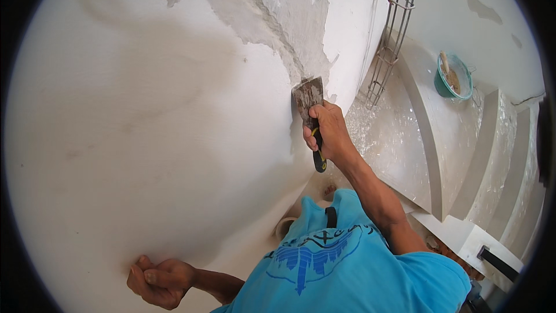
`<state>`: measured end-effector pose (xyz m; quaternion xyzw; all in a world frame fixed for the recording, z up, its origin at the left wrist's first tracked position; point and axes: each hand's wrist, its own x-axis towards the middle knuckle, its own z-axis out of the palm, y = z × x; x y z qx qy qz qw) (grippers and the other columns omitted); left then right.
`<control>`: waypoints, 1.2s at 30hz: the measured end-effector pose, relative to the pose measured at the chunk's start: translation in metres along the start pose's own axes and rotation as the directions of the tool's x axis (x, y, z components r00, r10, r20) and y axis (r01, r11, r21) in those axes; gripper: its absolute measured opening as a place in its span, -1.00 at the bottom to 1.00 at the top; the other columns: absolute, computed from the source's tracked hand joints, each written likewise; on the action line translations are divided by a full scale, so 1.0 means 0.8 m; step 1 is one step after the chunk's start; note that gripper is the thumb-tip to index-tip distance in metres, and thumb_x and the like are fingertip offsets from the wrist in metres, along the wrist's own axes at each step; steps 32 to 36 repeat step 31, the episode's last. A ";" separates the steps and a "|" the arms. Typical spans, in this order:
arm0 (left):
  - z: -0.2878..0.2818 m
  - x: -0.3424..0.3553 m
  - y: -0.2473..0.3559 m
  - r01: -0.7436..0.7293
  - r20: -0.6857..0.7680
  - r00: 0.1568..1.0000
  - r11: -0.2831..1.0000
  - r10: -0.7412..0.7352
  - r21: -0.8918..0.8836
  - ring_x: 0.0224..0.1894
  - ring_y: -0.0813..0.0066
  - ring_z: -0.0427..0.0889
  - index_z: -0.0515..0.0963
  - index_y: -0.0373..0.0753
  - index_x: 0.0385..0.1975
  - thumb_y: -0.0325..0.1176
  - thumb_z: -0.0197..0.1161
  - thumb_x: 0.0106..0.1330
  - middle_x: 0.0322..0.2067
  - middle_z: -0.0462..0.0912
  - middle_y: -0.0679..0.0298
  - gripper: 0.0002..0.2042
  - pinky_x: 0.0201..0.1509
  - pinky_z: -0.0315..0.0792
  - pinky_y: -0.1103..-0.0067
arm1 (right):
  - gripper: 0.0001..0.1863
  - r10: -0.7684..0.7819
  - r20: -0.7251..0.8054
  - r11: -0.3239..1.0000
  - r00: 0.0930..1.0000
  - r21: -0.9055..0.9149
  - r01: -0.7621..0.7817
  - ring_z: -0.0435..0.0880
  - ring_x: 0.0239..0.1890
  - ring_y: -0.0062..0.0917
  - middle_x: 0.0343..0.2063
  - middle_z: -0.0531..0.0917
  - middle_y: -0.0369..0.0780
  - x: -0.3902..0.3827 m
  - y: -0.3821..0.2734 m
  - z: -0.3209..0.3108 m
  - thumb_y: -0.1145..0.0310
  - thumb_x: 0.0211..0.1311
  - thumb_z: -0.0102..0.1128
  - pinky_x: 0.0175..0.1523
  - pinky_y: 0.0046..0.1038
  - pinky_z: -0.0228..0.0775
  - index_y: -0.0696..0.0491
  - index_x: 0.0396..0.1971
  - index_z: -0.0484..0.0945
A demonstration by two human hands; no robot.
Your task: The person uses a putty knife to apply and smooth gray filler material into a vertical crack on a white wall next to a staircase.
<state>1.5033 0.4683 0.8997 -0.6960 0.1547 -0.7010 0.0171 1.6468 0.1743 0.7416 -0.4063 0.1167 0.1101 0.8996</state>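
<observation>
My right hand [331, 131] is wrapped round the black and yellow handle of a putty knife [310, 95], thumb near the base of its blade. The wide, stained blade lies against the white wall [174, 127], at the lower tip of a bare grey patch [272, 14]. Ragged paint edges border that patch, and a rough crack-like line runs down through it. At the lower left, my left hand [162, 282] rests by the wall with its fingers curled in a loose fist, and nothing shows in it.
Curved steps [425, 116] strewn with pale flakes descend on the right. A teal bucket [445, 88] holding brownish material and a light-handled tool stands on one step. Tied steel rods [389, 52] rise beside the wall's edge. A round container [284, 227] is partly hidden behind my blue shirt.
</observation>
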 end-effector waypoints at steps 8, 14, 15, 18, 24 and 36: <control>0.003 -0.002 -0.002 0.001 0.020 1.000 1.000 -0.001 0.020 -0.56 0.26 0.57 0.55 -0.61 -0.32 -0.52 0.12 0.33 -0.52 0.57 -0.01 -0.81 -0.54 0.55 0.51 | -0.85 -0.030 0.006 1.000 1.000 -0.003 0.030 0.29 -0.87 -0.59 -0.78 0.43 -0.20 0.016 0.001 -0.004 0.36 0.19 -0.09 -0.79 -0.55 0.11 0.15 -0.43 0.34; 0.004 -0.005 -0.004 -0.019 0.029 0.999 0.999 0.018 0.035 -0.56 0.27 0.56 0.54 -0.60 -0.30 -0.51 0.13 0.34 -0.51 0.56 0.01 -0.80 -0.50 0.55 0.49 | -0.79 -0.113 0.059 0.992 0.992 -0.041 0.116 0.31 -0.82 -0.62 -0.74 0.43 -0.21 0.012 -0.022 0.015 0.32 0.14 -0.05 -0.73 -0.53 0.11 0.19 -0.45 0.38; 0.003 -0.006 -0.004 -0.005 0.029 1.000 0.999 0.004 0.040 -0.56 0.27 0.55 0.54 -0.60 -0.30 -0.51 0.13 0.34 -0.51 0.56 0.01 -0.80 -0.49 0.55 0.49 | -0.79 -0.113 0.057 0.992 0.992 -0.054 0.116 0.31 -0.82 -0.62 -0.74 0.43 -0.21 0.012 -0.024 0.016 0.32 0.14 -0.05 -0.73 -0.53 0.11 0.19 -0.45 0.38; 0.003 -0.005 -0.003 0.019 0.039 0.999 0.999 -0.020 0.030 -0.56 0.27 0.55 0.54 -0.60 -0.30 -0.51 0.13 0.34 -0.50 0.56 0.02 -0.80 -0.48 0.55 0.49 | -0.79 -0.067 0.022 0.996 0.998 -0.063 0.068 0.31 -0.82 -0.63 -0.74 0.43 -0.22 0.015 -0.013 0.005 0.31 0.14 -0.05 -0.73 -0.55 0.11 0.19 -0.47 0.37; 0.004 -0.003 0.003 0.004 0.019 1.000 0.999 -0.005 0.039 -0.56 0.29 0.56 0.55 -0.59 -0.31 -0.49 0.13 0.35 -0.50 0.57 0.03 -0.80 -0.50 0.51 0.53 | -0.80 -0.126 0.030 0.989 0.992 -0.074 0.128 0.32 -0.83 -0.62 -0.74 0.43 -0.22 0.013 -0.024 0.010 0.32 0.13 -0.05 -0.75 -0.55 0.10 0.18 -0.48 0.37; 0.001 -0.002 -0.002 0.021 0.043 0.999 1.000 -0.021 0.004 -0.54 0.26 0.60 0.56 -0.57 -0.31 -0.43 0.20 0.34 -0.45 0.61 -0.01 -0.77 -0.48 0.57 0.51 | -0.84 -0.125 0.016 0.990 0.992 -0.061 0.126 0.31 -0.88 -0.58 -0.77 0.45 -0.18 0.024 -0.014 -0.001 0.34 0.18 -0.06 -0.80 -0.54 0.14 0.14 -0.44 0.34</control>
